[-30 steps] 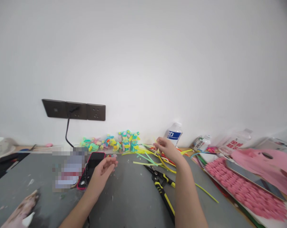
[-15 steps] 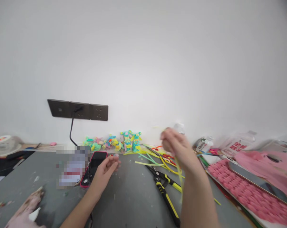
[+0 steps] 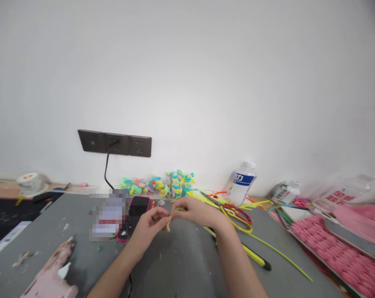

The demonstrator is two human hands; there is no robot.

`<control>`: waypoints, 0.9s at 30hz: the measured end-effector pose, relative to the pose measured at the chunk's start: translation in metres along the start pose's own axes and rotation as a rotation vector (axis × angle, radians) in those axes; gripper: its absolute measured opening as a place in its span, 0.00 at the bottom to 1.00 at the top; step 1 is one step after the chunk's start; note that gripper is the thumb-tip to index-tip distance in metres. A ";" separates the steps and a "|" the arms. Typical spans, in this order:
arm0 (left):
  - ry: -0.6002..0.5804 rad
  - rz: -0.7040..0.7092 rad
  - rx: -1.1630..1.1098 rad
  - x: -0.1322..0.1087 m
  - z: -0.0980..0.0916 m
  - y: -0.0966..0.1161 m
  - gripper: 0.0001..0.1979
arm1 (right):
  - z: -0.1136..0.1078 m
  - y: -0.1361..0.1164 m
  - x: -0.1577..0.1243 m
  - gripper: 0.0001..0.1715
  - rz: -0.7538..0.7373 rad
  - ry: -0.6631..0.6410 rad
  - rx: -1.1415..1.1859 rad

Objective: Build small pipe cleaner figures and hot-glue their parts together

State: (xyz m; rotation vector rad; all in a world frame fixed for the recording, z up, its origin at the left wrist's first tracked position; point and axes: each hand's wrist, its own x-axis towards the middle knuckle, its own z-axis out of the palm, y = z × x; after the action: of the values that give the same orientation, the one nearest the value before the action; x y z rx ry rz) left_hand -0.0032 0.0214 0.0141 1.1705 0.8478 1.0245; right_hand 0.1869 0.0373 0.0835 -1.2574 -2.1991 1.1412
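My left hand and my right hand meet over the middle of the grey work surface. Between their pinched fingertips is a narrow pale yellow strip, its short end hanging down. Most of the strip is hidden by the fingers. Just behind the hands, along the wall, stand several small pastel figures. A phone with a pink case lies beside my left hand. Under my right forearm, pliers with a black and yellow handle lie partly covered.
Right of the hands lie red-handled scissors and several long yellow strips. A white and blue bottle leans by the wall. A pink knitted piece lies far right. At left are a white tub and a pink object.
My right hand has come down and left from its raised position, bringing the strip to my left hand. The view has turned slightly left, and the bottle behind my right hand now shows.
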 end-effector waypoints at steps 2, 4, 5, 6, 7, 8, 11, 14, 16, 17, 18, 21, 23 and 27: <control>-0.036 -0.060 -0.089 -0.001 0.000 -0.001 0.16 | 0.000 -0.004 0.000 0.10 -0.013 0.015 0.012; -0.095 -0.119 -0.189 -0.002 0.000 -0.002 0.16 | 0.000 -0.007 0.000 0.09 -0.027 0.033 0.016; -0.121 -0.147 -0.237 -0.003 0.000 -0.002 0.16 | 0.000 -0.007 0.000 0.09 -0.032 0.043 0.017; -0.138 -0.172 -0.280 -0.004 0.000 -0.002 0.17 | -0.001 -0.008 0.000 0.09 -0.037 0.054 0.019; -0.146 -0.193 -0.316 -0.005 0.000 -0.001 0.17 | -0.001 -0.007 -0.001 0.09 -0.042 0.058 0.024; -0.149 -0.207 -0.342 -0.006 0.001 0.000 0.17 | -0.002 -0.007 -0.001 0.09 -0.045 0.053 0.034; -0.169 -0.225 -0.380 -0.007 0.001 0.002 0.16 | -0.006 -0.006 -0.005 0.09 -0.060 0.002 0.077; -0.229 -0.245 -0.392 -0.007 0.001 0.002 0.17 | -0.008 -0.008 -0.009 0.09 -0.060 -0.020 0.092; -0.256 -0.271 -0.390 -0.008 0.000 0.000 0.18 | -0.008 -0.010 -0.011 0.09 -0.039 -0.015 0.073; -0.269 -0.284 -0.381 -0.008 0.000 0.000 0.18 | -0.008 -0.012 -0.012 0.09 -0.027 -0.007 0.059; -0.282 -0.298 -0.369 -0.009 0.000 -0.001 0.18 | -0.007 -0.013 -0.012 0.09 -0.021 0.002 0.047; -0.321 -0.332 -0.313 -0.010 0.000 -0.002 0.18 | -0.003 -0.017 -0.012 0.08 -0.027 0.052 0.010; -0.323 -0.329 -0.290 -0.010 0.001 -0.002 0.19 | -0.002 -0.019 -0.011 0.07 -0.034 0.102 -0.018; -0.268 -0.253 -0.323 -0.009 0.004 0.000 0.19 | -0.002 -0.020 -0.014 0.07 -0.019 0.235 -0.061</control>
State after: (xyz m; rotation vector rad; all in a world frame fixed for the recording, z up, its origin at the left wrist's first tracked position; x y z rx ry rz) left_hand -0.0028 0.0121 0.0154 0.8752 0.5747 0.7436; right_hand 0.1855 0.0208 0.1014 -1.3197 -2.0793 0.8762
